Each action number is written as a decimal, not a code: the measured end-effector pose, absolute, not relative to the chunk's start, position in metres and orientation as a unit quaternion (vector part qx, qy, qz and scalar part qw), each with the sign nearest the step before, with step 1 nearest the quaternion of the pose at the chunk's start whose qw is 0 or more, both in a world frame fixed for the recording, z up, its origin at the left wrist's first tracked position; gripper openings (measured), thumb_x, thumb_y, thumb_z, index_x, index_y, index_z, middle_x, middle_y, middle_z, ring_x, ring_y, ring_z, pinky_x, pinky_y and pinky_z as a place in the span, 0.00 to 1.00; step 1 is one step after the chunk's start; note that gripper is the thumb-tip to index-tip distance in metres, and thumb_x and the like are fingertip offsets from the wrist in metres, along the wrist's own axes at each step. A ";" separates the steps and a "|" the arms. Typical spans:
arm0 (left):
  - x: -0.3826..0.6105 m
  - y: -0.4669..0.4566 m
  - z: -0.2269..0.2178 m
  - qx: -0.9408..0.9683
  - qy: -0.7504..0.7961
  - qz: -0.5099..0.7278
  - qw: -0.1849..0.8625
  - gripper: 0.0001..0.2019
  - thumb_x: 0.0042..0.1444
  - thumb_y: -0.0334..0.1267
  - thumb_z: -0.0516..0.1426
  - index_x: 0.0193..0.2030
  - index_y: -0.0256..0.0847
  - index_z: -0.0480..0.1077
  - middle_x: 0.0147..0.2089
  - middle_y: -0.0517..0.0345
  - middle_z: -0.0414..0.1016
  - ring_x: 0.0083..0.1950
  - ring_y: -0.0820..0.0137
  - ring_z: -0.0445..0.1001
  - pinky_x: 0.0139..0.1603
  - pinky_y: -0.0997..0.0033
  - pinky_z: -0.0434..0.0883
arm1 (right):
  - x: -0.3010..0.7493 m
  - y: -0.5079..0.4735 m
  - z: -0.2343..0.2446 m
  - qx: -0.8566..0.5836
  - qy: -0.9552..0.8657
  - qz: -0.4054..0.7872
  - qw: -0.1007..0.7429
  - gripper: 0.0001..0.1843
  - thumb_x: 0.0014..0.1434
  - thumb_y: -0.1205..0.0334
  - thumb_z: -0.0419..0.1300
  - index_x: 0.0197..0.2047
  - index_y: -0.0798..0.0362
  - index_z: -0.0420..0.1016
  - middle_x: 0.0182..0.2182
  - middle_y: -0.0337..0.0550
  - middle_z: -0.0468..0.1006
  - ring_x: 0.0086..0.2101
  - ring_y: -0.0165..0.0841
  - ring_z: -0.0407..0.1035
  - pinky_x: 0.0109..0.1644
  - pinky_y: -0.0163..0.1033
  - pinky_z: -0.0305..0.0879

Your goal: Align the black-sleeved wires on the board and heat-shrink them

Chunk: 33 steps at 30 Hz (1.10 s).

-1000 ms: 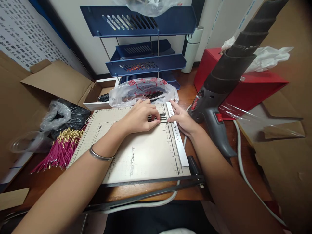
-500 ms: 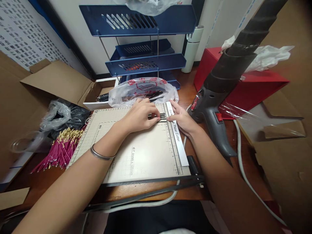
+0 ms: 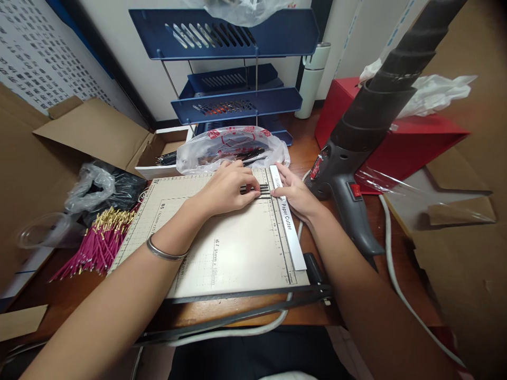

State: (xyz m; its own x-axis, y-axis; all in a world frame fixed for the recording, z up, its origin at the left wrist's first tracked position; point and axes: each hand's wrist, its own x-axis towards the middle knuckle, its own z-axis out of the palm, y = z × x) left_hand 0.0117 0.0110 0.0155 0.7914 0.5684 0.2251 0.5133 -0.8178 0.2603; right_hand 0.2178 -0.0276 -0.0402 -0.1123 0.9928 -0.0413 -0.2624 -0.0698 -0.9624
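Head view: the black strips (image 3: 265, 191) lie side by side near the far end of the board (image 3: 241, 253), between the two hands. Their long axis runs left to right, roughly square to the white guard (image 3: 291, 227), which stretches from the far edge down toward the person. The left hand (image 3: 229, 186) is the nearer one: its thumb and forefinger come down right over the strips, and the visible lengths stick out to the right of those fingertips, toward the guard. The tips sit close together, though whether they pinch the strips or only press them to the board I cannot tell. The right hand (image 3: 296, 195) comes in from the other side, its thumb reaching across the guard to just beside the strips' right ends; contact there is too fine to make out. Its thumb and forefinger stand apart, and I cannot tell whether they grip the guard. The black handle (image 3: 314, 268) sits at the board's near right corner, well apart from the fingertips
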 end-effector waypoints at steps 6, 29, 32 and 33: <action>0.012 0.010 0.016 0.941 0.291 0.144 0.094 0.09 0.66 0.39 0.60 0.38 0.43 0.83 0.39 0.54 0.82 0.46 0.59 0.68 0.50 0.55 0.58 | 0.217 -0.029 -0.039 -0.426 -0.427 0.603 0.522 0.55 0.38 0.68 0.67 0.72 0.48 0.61 0.72 0.50 0.71 0.70 0.49 0.67 0.79 0.57 0.58; 0.012 0.012 0.015 0.926 0.333 0.151 0.095 0.08 0.66 0.40 0.61 0.38 0.42 0.82 0.40 0.53 0.82 0.47 0.58 0.68 0.56 0.51 0.58 | 0.214 -0.028 -0.039 -0.425 -0.407 0.604 0.537 0.49 0.40 0.67 0.68 0.68 0.49 0.66 0.74 0.49 0.69 0.71 0.48 0.66 0.80 0.56 0.59; 0.013 0.011 0.014 0.927 0.330 0.151 0.098 0.09 0.66 0.40 0.61 0.38 0.42 0.82 0.39 0.53 0.83 0.47 0.58 0.68 0.56 0.51 0.58 | 0.213 -0.028 -0.038 -0.428 -0.408 0.603 0.536 0.49 0.40 0.67 0.68 0.69 0.50 0.65 0.74 0.50 0.69 0.71 0.49 0.66 0.80 0.57 0.58; 0.014 0.011 0.014 0.927 0.331 0.149 0.099 0.09 0.66 0.40 0.61 0.38 0.42 0.82 0.39 0.53 0.83 0.47 0.58 0.68 0.55 0.51 0.58 | 0.213 -0.028 -0.038 -0.428 -0.408 0.603 0.536 0.50 0.40 0.67 0.68 0.69 0.51 0.65 0.74 0.52 0.69 0.71 0.49 0.67 0.80 0.56 0.58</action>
State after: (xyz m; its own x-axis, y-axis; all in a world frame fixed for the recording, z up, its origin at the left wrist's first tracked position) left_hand 0.0137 0.0113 0.0138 0.7372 0.6422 0.2099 0.5832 -0.7617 0.2821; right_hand 0.2133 -0.0281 -0.0380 -0.0590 0.9951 -0.0795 -0.2967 -0.0935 -0.9504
